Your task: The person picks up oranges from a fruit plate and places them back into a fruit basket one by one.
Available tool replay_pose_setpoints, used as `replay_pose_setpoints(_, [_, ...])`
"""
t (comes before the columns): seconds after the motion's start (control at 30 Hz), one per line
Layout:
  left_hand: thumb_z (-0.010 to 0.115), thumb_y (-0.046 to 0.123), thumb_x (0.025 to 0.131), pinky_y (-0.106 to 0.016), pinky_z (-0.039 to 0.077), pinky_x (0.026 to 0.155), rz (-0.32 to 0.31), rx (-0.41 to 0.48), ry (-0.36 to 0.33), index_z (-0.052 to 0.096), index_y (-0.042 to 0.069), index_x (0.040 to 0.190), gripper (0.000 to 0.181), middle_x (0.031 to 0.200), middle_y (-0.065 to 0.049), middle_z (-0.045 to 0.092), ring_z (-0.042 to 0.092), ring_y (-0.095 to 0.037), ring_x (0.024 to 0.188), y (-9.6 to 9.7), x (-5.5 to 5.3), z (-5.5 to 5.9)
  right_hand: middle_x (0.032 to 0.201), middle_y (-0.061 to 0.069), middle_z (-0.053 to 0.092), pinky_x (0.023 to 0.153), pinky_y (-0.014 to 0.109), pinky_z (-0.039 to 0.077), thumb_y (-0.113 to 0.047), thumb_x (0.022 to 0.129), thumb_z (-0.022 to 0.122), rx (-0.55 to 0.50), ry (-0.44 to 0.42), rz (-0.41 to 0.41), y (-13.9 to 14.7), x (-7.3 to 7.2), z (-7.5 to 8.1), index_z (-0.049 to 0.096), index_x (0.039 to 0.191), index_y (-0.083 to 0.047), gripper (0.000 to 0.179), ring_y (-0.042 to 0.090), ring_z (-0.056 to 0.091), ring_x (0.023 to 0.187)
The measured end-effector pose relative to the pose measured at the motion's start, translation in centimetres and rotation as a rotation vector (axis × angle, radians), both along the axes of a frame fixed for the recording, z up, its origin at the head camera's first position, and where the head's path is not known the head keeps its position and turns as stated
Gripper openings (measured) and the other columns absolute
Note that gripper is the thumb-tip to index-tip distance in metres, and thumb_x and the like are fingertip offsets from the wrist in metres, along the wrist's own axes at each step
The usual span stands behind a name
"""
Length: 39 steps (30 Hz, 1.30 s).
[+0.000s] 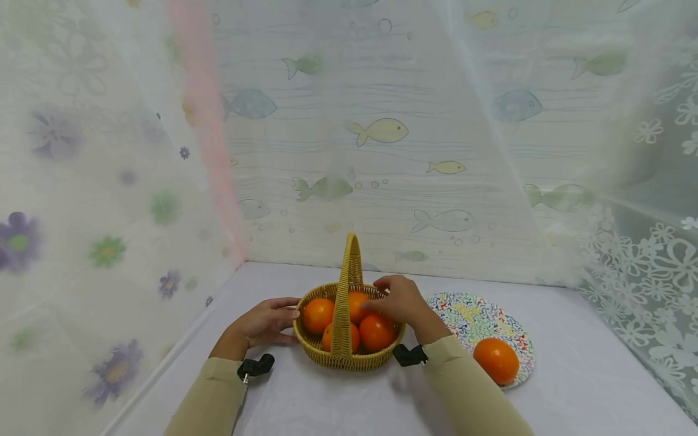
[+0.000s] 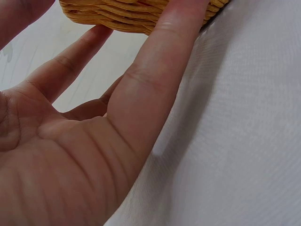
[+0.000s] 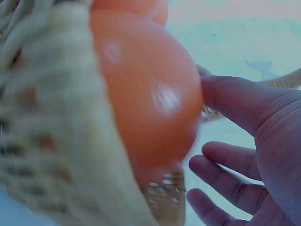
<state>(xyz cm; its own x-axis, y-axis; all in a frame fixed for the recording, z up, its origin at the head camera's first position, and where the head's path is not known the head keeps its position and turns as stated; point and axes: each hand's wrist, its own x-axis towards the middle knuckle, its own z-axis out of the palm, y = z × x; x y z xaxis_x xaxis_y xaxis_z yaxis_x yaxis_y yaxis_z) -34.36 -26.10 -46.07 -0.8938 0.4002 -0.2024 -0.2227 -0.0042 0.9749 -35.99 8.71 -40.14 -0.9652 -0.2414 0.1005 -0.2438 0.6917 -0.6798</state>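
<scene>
Several oranges lie in a yellow wicker basket with a tall arched handle, on the white tabletop. At the basket's left side, my left hand touches the wall with extended fingers. The left wrist view shows those fingers against the woven side. My right hand reaches over the right rim, its thumb beside the oranges. In the right wrist view a large orange sits inside the rim; the thumb comes up behind it and the other fingers are spread apart from it.
To the right stands a round plate with a multicoloured speckled pattern, partly behind the right forearm. One orange rests near its front edge. Curtains with fish and flowers hang behind and along both sides of the table.
</scene>
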Motion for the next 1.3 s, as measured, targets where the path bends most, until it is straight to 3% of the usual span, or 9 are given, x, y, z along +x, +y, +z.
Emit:
replay_pose_setpoints(0.3, [0.067,0.018,0.1,-0.059,0.058,0.094,0.006,-0.007,-0.002,0.042,0.002,0.155,0.062,0.145,-0.012,0.058,0.066,-0.027,0.119,0.0,0.0,0.0,0.129,0.008,0.069,0.103,0.053,0.053,-0.044,0.082,0.087,0.049,0.045,0.012,2.3,1.1,0.7,0.07,0.132,-0.009,0.063,0.036,0.058,0.128])
replay_pose_setpoints(0.6, [0.067,0.018,0.1,-0.059,0.057,0.094,0.009,0.0,-0.01,0.041,0.002,0.155,0.063,0.146,-0.013,0.058,0.065,-0.027,0.12,0.0,0.0,-0.1,0.134,0.008,0.067,0.103,0.055,0.054,-0.043,0.081,0.088,0.063,0.081,-0.01,4.3,2.9,0.9,0.07,0.132,-0.014,0.061,0.035,0.058,0.129])
replay_pose_setpoints(0.9, [0.066,0.018,0.101,-0.059,0.057,0.094,0.001,0.009,-0.003,0.042,0.002,0.155,0.062,0.147,-0.013,0.057,0.065,-0.027,0.12,0.0,-0.1,-0.3,0.137,0.01,0.065,0.103,0.057,0.053,-0.044,0.082,0.087,0.106,0.16,-0.007,7.1,4.7,0.8,0.069,0.132,-0.012,0.063,0.036,0.06,0.127])
replay_pose_setpoints(1.3, [0.066,0.017,0.101,-0.059,0.057,0.096,-0.007,0.013,-0.01,0.041,0.002,0.155,0.062,0.145,-0.012,0.058,0.064,-0.028,0.121,0.1,-0.2,-0.2,0.138,0.013,0.064,0.101,0.06,0.052,-0.048,0.081,0.086,0.17,0.173,-0.049,11.1,6.9,0.1,0.068,0.134,-0.014,0.065,0.039,0.06,0.126])
